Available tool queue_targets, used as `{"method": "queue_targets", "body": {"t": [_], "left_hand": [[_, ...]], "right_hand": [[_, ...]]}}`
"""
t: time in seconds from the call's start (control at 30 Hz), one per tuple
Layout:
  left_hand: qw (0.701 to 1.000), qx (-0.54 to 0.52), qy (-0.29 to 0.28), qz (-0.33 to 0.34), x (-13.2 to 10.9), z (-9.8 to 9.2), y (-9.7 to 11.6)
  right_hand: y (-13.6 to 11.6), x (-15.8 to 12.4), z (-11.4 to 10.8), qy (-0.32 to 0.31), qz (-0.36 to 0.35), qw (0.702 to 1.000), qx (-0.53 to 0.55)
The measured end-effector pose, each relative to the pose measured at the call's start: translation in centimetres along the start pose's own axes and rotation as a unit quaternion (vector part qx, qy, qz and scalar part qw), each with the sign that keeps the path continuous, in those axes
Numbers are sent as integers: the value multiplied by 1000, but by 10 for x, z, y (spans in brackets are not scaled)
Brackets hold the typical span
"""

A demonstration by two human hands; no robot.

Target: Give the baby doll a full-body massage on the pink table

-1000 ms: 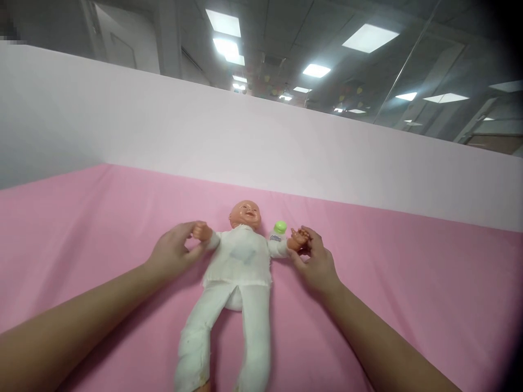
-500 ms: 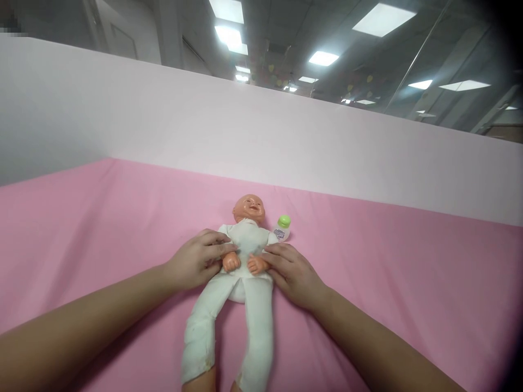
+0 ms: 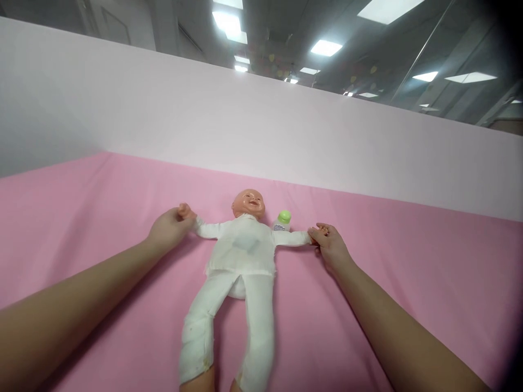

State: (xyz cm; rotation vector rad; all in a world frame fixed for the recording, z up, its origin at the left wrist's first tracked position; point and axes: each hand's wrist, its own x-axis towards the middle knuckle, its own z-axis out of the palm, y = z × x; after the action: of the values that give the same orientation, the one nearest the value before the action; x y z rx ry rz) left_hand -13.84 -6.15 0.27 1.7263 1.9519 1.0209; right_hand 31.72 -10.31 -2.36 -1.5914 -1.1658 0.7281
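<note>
A baby doll (image 3: 245, 256) with a white cloth body lies on its back, head away from me and legs toward me. Both its arms are stretched out sideways. My left hand (image 3: 169, 231) is closed on the doll's hand at the left, its fingers partly hidden behind it. At the right, my right hand (image 3: 333, 249) grips the doll's other hand between thumb and fingers. Just behind that doll arm stands a small clear bottle (image 3: 281, 220) with a green cap, its lower part hidden by the sleeve. The doll's feet are cut off by the bottom edge.
A pink sheet (image 3: 388, 305) covers the surface under the doll, with soft wrinkles. A pale upright panel (image 3: 245, 125) borders its far side. Above the panel, glass shows lit ceiling lights (image 3: 327, 48).
The doll's arms have gone from folded over its belly to spread wide. My hands have moved outward and away from me with them. The view has tilted slightly down.
</note>
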Motion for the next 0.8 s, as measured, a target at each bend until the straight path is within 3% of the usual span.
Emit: {"method": "queue_targets", "body": {"t": [0.17,0.3,0.4,0.47,0.53,0.6,0.67,0.73,0.8], "left_hand": [[999,13,-33,11,7,3,-6],[999,-1,-32,10,1,1,-2],[999,-31,16,38,-14,-3,10],[992,-45,60,99,-31,-3,22],[977,-35,66,202,-48,-1,33],[943,-11,31,330,-63,4,41],[899,6,-20,437,-71,8,44],[864,12,-52,500,-74,11,45],[844,20,-63,533,-73,12,45]], "right_hand": [[-2,-2,-4,-49,-9,996,-80],[-7,-6,-4,-39,-13,994,-104],[-15,-17,-1,7,-46,995,-83],[-23,-32,4,48,-123,990,-50],[-31,-53,13,40,-207,977,-31],[-37,-74,24,6,-283,957,-61],[-42,-90,36,-53,-389,912,-118],[-45,-99,46,-98,-467,865,-158],[-47,-101,53,-116,-505,839,-169]]}}
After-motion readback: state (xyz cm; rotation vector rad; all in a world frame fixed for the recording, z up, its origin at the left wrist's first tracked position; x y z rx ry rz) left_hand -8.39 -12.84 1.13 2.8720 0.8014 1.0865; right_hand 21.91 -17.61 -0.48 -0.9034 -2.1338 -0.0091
